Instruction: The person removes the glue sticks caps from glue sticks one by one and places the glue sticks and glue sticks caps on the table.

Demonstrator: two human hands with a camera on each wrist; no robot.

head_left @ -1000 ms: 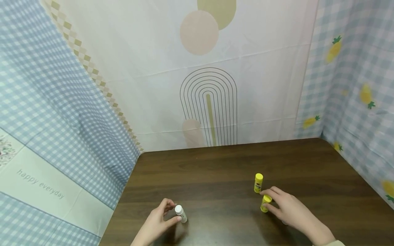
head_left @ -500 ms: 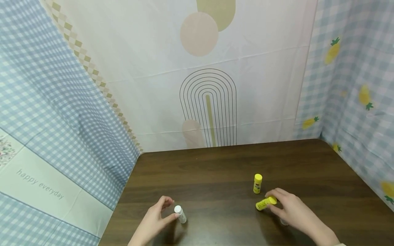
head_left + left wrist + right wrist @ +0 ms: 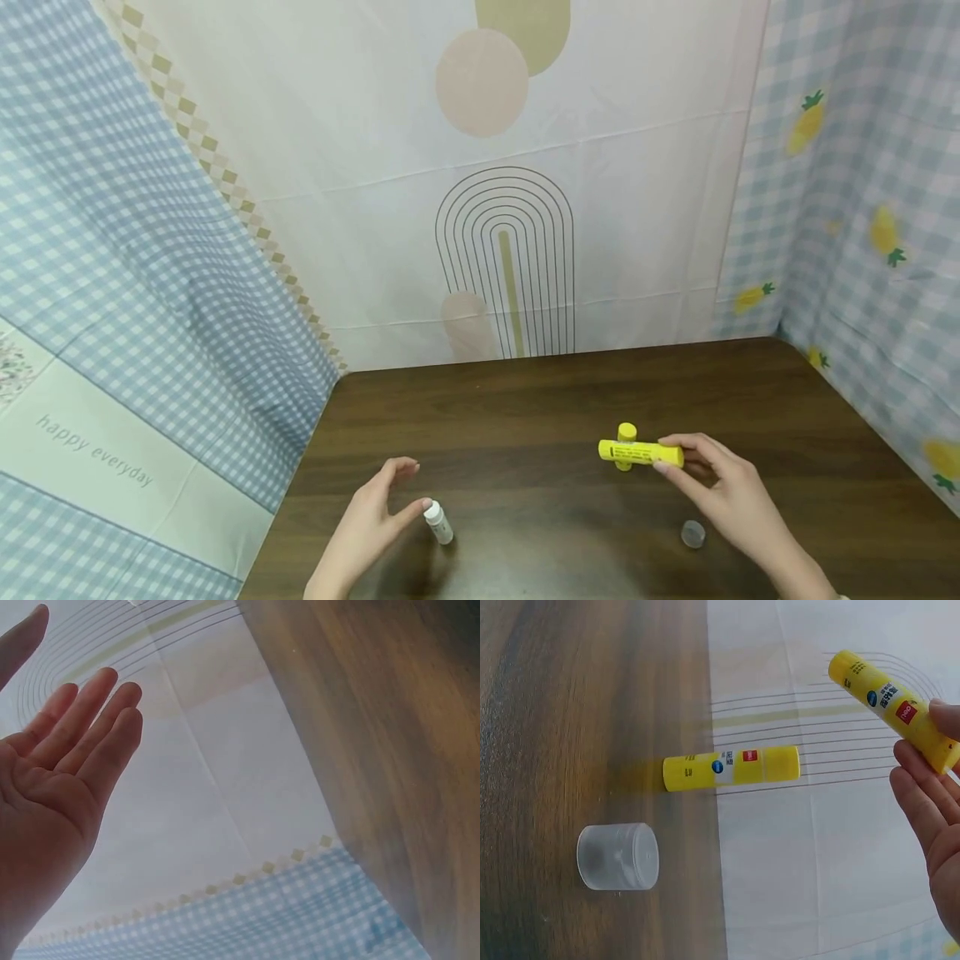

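Right hand (image 3: 738, 500): raised over the right half of the worktop (image 3: 510, 433); fingers and thumb clamped on one end of the held stick (image 3: 641, 452).
Held stick: yellow, lifted off the worktop, free end pointing toward the left edge; printed with small dark text, a blue oval and a red label. In the head view, crossing in front of the standing stick (image 3: 731, 766); in the right wrist view, tilted and apart from it.
Standing stick: yellow with like print, upright on the worktop, right of its middle, well in from the far edge.
Clear cup (image 3: 693, 534): small, translucent, on the worktop beside the right forearm; from the standing stick, toward the near right corner.
Left hand (image 3: 367, 521): over the left half of the worktop, palm bared to the left wrist view; fingers extended, thumb well apart from them. Thumb tip right at the cap of the white tube (image 3: 441, 527); touching or just short of it, cannot tell.
White tube: standing on the left part of the worktop, white-capped, well apart from both yellow sticks.
Cloths: white cloth (image 3: 375, 208) with arch lines behind the far edge; blue checked cloth (image 3: 187, 208) along the left edge; pineapple cloth (image 3: 900, 125) along the right edge.
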